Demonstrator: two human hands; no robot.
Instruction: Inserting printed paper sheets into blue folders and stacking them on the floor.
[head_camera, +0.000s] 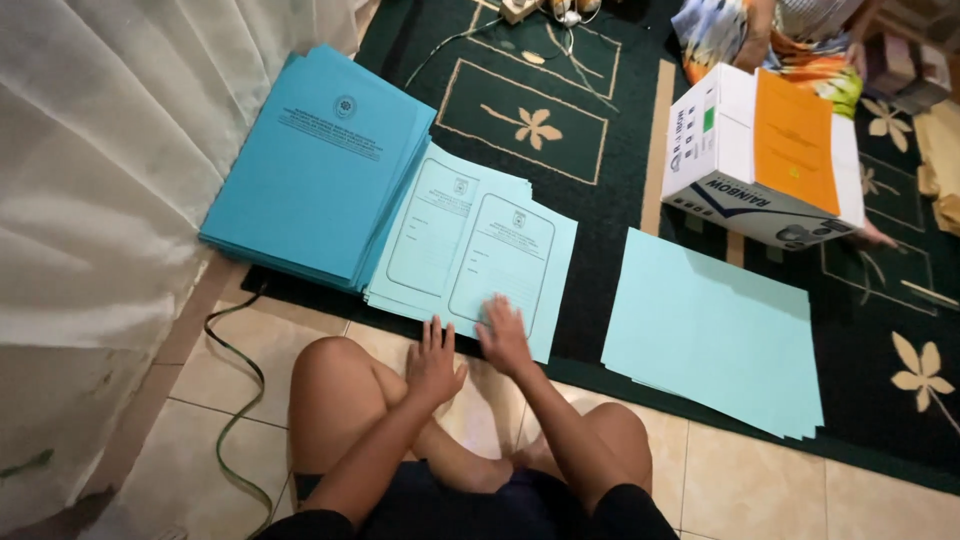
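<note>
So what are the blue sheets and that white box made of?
The printed pale blue sheets under the right hand look like thin matte card or paper: flat, fanned edges, no shine. The white box looks like cardboard, with folded flaps and creased corners.

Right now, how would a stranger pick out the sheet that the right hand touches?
On the dark green floral carpet, three paper piles lie in a row. The right hand presses the middle pile's top pale blue sheet. Only this pile shows printed rounded frames, unlike the darker blue stack and blank pile.
</note>
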